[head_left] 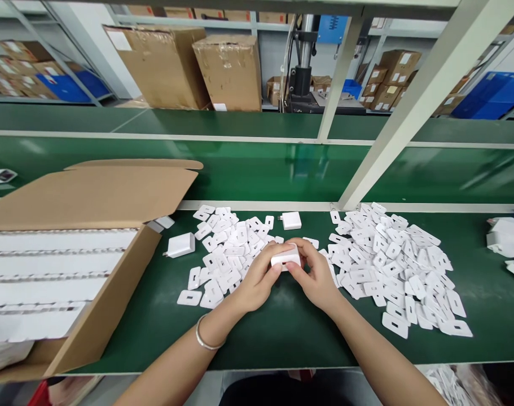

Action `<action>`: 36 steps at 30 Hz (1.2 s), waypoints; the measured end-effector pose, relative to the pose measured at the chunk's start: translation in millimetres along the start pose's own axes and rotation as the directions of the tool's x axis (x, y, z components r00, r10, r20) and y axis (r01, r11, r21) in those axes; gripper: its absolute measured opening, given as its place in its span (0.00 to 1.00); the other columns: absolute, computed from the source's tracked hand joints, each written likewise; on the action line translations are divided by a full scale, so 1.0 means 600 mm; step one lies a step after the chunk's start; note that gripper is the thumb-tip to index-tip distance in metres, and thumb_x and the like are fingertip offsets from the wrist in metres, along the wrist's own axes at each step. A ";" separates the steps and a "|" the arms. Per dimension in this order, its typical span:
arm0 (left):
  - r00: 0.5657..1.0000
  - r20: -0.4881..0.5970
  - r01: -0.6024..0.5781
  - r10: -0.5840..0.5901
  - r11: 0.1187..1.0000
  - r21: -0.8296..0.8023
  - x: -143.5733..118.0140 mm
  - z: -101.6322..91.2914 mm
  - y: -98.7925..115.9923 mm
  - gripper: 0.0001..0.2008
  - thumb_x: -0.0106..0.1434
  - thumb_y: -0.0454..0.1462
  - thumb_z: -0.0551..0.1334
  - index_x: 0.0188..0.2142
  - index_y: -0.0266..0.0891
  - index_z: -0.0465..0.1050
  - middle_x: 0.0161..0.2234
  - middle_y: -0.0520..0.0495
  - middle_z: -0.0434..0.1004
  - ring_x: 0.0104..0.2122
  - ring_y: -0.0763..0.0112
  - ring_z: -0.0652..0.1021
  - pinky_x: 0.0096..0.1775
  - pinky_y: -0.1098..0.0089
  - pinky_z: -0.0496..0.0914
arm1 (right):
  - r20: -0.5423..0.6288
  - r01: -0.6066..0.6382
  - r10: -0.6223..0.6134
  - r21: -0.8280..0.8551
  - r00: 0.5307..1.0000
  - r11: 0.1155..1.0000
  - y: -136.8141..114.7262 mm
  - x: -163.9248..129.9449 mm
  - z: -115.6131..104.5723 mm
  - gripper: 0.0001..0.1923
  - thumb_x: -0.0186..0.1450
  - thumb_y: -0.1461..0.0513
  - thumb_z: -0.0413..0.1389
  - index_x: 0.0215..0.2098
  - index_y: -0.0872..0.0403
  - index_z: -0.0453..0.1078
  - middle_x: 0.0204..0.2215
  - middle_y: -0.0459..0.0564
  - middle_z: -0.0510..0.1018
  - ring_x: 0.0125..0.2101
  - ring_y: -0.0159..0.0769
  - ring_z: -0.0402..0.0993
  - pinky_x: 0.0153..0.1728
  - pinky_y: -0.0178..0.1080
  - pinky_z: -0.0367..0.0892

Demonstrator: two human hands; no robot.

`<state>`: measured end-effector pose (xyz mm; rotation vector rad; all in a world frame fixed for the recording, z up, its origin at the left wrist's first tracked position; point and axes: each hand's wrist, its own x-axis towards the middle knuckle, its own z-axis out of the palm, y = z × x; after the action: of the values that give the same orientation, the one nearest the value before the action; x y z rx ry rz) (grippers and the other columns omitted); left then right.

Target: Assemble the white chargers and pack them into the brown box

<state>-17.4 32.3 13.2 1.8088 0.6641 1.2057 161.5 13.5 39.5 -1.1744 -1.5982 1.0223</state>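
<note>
My left hand [259, 276] and my right hand [316, 273] meet in front of me, both closed around a small white charger block [286, 257]. Its end with a dark slot faces me, and both thumbs press on the lower edge. The fingers behind it are partly hidden. Left of my hands lies a loose pile of flat white plates [227, 254] with slots. A larger pile of similar plates [392, 259] spreads to the right. Beyond my hands is another white block [291, 220] with a metal plug, and a similar white block [180, 245] lies by the left pile.
An open cardboard box [113, 299] with white rows inside takes up the left of the green table [282, 338]. A pale metal post [417, 107] slants up at the right. White parts [507, 237] sit at the far right edge. Large cartons [229, 73] stand behind.
</note>
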 end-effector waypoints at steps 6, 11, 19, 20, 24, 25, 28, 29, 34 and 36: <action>0.998 -0.013 -0.068 0.069 0.995 0.067 0.003 -0.006 0.000 0.20 0.80 0.47 0.48 0.61 0.45 0.72 0.40 0.46 0.71 0.38 0.65 0.72 0.42 0.65 0.68 | 0.019 0.070 -0.070 0.019 0.997 0.997 0.000 -0.002 0.000 0.21 0.73 0.46 0.55 0.56 0.49 0.68 0.40 0.49 0.78 0.33 0.37 0.70 0.34 0.40 0.67; 0.992 -0.049 -0.107 0.115 0.984 0.139 0.009 -0.003 -0.012 0.20 0.79 0.47 0.50 0.58 0.43 0.74 0.39 0.45 0.74 0.37 0.64 0.72 0.40 0.65 0.68 | 0.010 0.092 -0.092 -0.012 0.996 0.996 0.001 0.006 -0.002 0.21 0.76 0.44 0.49 0.54 0.50 0.69 0.38 0.49 0.79 0.34 0.39 0.74 0.40 0.41 0.71; 0.995 0.096 -0.021 -0.002 0.971 0.238 0.032 -0.019 0.000 0.28 0.80 0.50 0.43 0.62 0.39 0.73 0.49 0.39 0.80 0.44 0.60 0.76 0.52 0.60 0.72 | -0.130 0.047 -0.072 -0.186 0.989 0.981 0.030 0.020 -0.009 0.24 0.74 0.42 0.50 0.49 0.50 0.74 0.34 0.49 0.77 0.28 0.39 0.71 0.33 0.41 0.69; 0.991 0.127 -0.004 -0.027 0.972 0.236 0.036 -0.022 0.000 0.26 0.80 0.47 0.44 0.63 0.40 0.71 0.50 0.40 0.80 0.46 0.61 0.76 0.54 0.61 0.72 | -0.133 0.019 -0.046 -0.198 0.990 0.980 0.035 0.024 -0.011 0.24 0.74 0.42 0.49 0.49 0.50 0.74 0.33 0.49 0.77 0.29 0.41 0.71 0.33 0.42 0.69; 0.984 0.157 0.044 -0.078 0.977 0.207 0.041 -0.027 -0.003 0.22 0.79 0.43 0.50 0.65 0.42 0.71 0.52 0.43 0.80 0.50 0.62 0.76 0.59 0.64 0.69 | -0.093 -0.016 -0.004 -0.209 0.996 0.978 0.049 0.032 -0.020 0.25 0.74 0.42 0.48 0.53 0.49 0.73 0.39 0.51 0.78 0.31 0.42 0.72 0.34 0.44 0.70; 0.987 0.139 0.052 -0.080 0.980 0.194 0.040 -0.026 -0.004 0.22 0.79 0.43 0.50 0.65 0.42 0.72 0.52 0.42 0.80 0.52 0.61 0.76 0.59 0.64 0.69 | -0.077 -0.011 -0.005 -0.216 0.997 0.976 0.051 0.032 -0.022 0.25 0.72 0.42 0.51 0.54 0.49 0.73 0.41 0.52 0.78 0.31 0.42 0.72 0.33 0.44 0.71; 0.992 0.097 0.060 -0.077 0.985 0.160 0.035 -0.026 -0.009 0.23 0.78 0.47 0.52 0.64 0.42 0.73 0.52 0.41 0.79 0.53 0.60 0.76 0.59 0.63 0.69 | -0.049 -0.010 -0.002 -0.243 0.999 0.970 0.054 0.032 -0.026 0.27 0.67 0.41 0.59 0.56 0.48 0.72 0.44 0.52 0.78 0.33 0.41 0.75 0.32 0.41 0.74; 0.992 0.100 0.055 -0.072 0.986 0.156 0.034 -0.027 -0.009 0.23 0.78 0.48 0.52 0.64 0.43 0.73 0.50 0.41 0.79 0.52 0.59 0.76 0.58 0.63 0.70 | -0.047 0.000 -0.012 -0.242 0.999 0.970 0.053 0.032 -0.026 0.27 0.67 0.42 0.60 0.56 0.48 0.72 0.46 0.52 0.78 0.34 0.42 0.76 0.33 0.41 0.75; 0.990 0.125 0.073 -0.069 0.997 -0.026 0.047 -0.038 0.017 0.29 0.77 0.53 0.52 0.71 0.45 0.62 0.56 0.38 0.74 0.53 0.56 0.75 0.57 0.58 0.70 | -0.107 0.165 -0.191 -0.214 0.976 0.963 0.027 0.038 -0.023 0.25 0.67 0.46 0.62 0.57 0.49 0.70 0.52 0.55 0.75 0.49 0.49 0.77 0.44 0.45 0.78; 0.988 0.082 0.145 -0.132 0.972 -0.184 0.057 -0.044 0.040 0.30 0.79 0.52 0.47 0.74 0.43 0.55 0.56 0.36 0.72 0.50 0.58 0.76 0.54 0.57 0.71 | -0.104 0.214 -0.238 -0.201 0.966 0.956 0.011 0.040 -0.023 0.26 0.67 0.48 0.64 0.59 0.48 0.68 0.53 0.54 0.74 0.51 0.50 0.76 0.46 0.46 0.78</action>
<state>-28.8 56.4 55.0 1.6113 0.6043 1.0711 172.5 39.7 41.3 -1.1255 -1.7095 0.6474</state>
